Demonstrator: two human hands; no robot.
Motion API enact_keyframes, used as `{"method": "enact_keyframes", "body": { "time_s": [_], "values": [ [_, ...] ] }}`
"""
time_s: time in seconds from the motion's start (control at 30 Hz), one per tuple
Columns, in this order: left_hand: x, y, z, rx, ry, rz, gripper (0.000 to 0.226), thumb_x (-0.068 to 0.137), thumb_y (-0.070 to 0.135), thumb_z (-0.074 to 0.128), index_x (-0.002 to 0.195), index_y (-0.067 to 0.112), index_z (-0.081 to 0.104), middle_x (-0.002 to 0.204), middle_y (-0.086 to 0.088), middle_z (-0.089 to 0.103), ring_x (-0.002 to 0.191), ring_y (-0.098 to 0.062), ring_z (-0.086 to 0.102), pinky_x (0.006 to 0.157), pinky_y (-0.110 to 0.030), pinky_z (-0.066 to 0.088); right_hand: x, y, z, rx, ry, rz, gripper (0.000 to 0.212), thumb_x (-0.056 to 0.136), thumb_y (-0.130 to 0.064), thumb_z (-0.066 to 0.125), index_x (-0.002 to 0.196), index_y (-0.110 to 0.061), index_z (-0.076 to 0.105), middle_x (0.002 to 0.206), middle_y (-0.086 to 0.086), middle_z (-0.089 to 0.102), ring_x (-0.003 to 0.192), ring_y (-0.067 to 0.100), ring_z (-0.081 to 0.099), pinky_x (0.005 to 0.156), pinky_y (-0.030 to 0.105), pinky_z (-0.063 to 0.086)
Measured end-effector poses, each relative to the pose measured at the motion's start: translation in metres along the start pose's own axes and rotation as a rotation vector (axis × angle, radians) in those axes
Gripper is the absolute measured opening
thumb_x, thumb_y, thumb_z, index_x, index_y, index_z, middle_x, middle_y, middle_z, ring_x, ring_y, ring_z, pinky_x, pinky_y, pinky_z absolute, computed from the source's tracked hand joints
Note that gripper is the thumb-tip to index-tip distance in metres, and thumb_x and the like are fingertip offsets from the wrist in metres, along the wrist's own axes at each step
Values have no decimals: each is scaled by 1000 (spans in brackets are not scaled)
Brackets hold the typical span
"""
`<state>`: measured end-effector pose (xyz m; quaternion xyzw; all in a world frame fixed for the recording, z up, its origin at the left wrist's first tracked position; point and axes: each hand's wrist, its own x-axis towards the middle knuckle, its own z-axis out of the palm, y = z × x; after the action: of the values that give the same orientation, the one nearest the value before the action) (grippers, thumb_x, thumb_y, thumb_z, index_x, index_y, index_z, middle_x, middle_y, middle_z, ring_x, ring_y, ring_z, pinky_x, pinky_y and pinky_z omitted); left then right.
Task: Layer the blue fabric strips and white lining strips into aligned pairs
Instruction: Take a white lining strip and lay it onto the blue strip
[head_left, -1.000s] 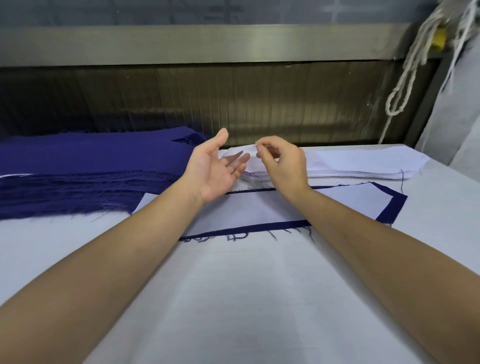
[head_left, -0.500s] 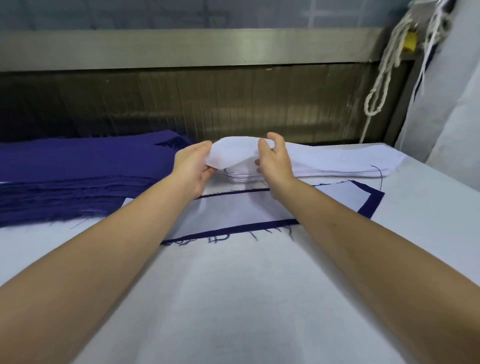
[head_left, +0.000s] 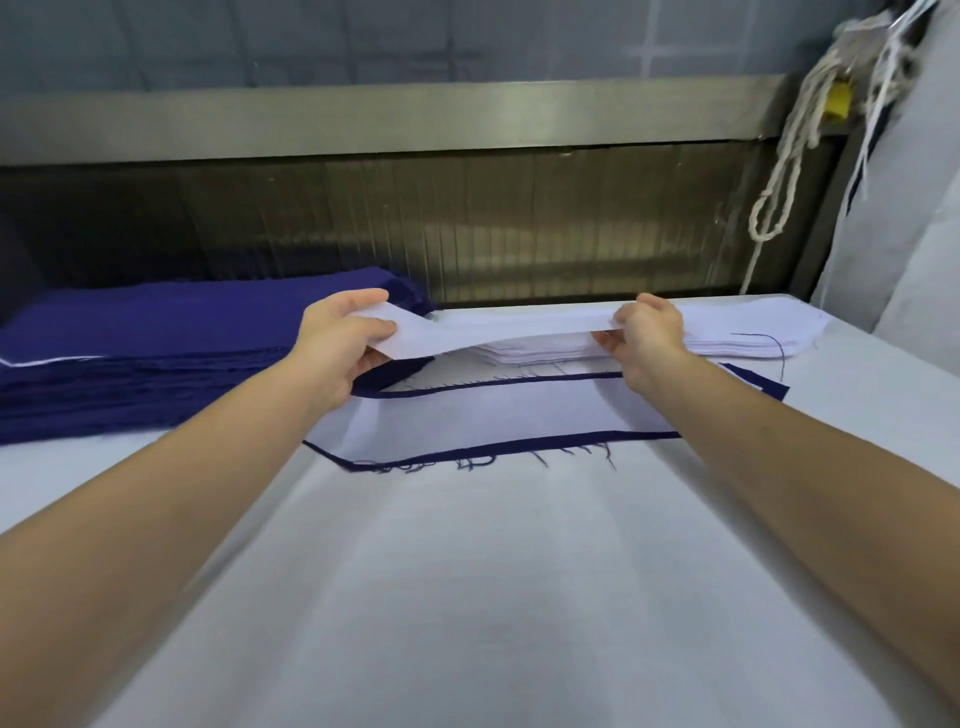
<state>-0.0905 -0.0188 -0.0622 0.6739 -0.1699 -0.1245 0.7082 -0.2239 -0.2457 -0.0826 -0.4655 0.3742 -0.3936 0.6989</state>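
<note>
One white lining strip (head_left: 498, 332) hangs stretched between my hands, lifted off the stack of white lining strips (head_left: 727, 338) at the back right. My left hand (head_left: 337, 348) pinches its left end between thumb and fingers. My right hand (head_left: 644, 338) pinches it further right. Below it on the table lies a layered pair (head_left: 493, 421): a white strip on a blue fabric strip whose frayed blue border shows all round. The pile of blue fabric strips (head_left: 156, 358) sits at the back left.
The white-covered table (head_left: 467, 597) stretches toward me. A metal rail and dark ribbed panel (head_left: 467, 228) close off the back. A white rope (head_left: 784, 171) hangs at the upper right beside white cloth. A loose dark thread (head_left: 774, 345) lies on the white stack.
My hands have moved apart along the white lining strip, pulling it out lengthwise and lifting it off the white stack; a second ago only my right hand pinched its edge.
</note>
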Motion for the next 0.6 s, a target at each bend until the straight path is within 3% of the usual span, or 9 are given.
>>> {"method": "enact_keyframes", "body": {
  "time_s": [0.07, 0.2, 0.27, 0.37, 0.43, 0.6],
  "values": [
    [-2, 0, -11, 45, -19, 9, 33, 86, -7, 57, 110, 15, 62, 110, -11, 60, 85, -17, 64, 56, -18, 54, -1, 0, -8, -48, -4, -11, 49, 90, 2, 44, 136, -14, 42, 104, 1, 48, 60, 15, 57, 97, 37, 49],
    [-7, -2, -32, 141, -68, 38, 34, 85, -7, 60, 112, 13, 62, 101, -7, 58, 78, -16, 62, 53, -16, 53, -6, -2, -27, -78, 4, -25, 40, 95, -1, 39, 132, -13, 48, 113, 4, 48, 61, 17, 62, 88, 30, 53],
    [-10, -5, -41, 189, -85, 49, 33, 84, -6, 62, 110, 14, 63, 103, -8, 57, 76, -18, 61, 53, -17, 54, -10, -4, -34, -70, 30, -46, 37, 96, 0, 35, 126, -13, 54, 105, 1, 49, 60, 17, 62, 83, 29, 55],
    [-15, -11, -54, 221, -106, 68, 31, 82, -6, 64, 104, 16, 64, 108, -11, 59, 79, -22, 63, 56, -19, 56, -16, -5, -43, -131, 47, -103, 41, 92, 8, 35, 120, -12, 58, 104, 3, 51, 80, 22, 62, 71, 25, 56],
    [-18, -15, -61, 250, -100, 81, 30, 82, -4, 66, 98, 21, 65, 107, -10, 61, 77, -21, 64, 54, -19, 54, -19, -3, -51, -250, 35, -160, 46, 89, 11, 37, 122, -12, 59, 115, 9, 53, 98, 25, 58, 80, 28, 54],
    [-24, -20, -73, 411, -79, 173, 27, 82, 0, 67, 94, 24, 65, 104, -2, 61, 69, -16, 62, 52, -19, 47, -33, 4, -70, -535, -41, -306, 47, 82, 8, 46, 110, -25, 63, 114, -1, 49, 102, 22, 53, 87, 30, 49]
  ]
}}
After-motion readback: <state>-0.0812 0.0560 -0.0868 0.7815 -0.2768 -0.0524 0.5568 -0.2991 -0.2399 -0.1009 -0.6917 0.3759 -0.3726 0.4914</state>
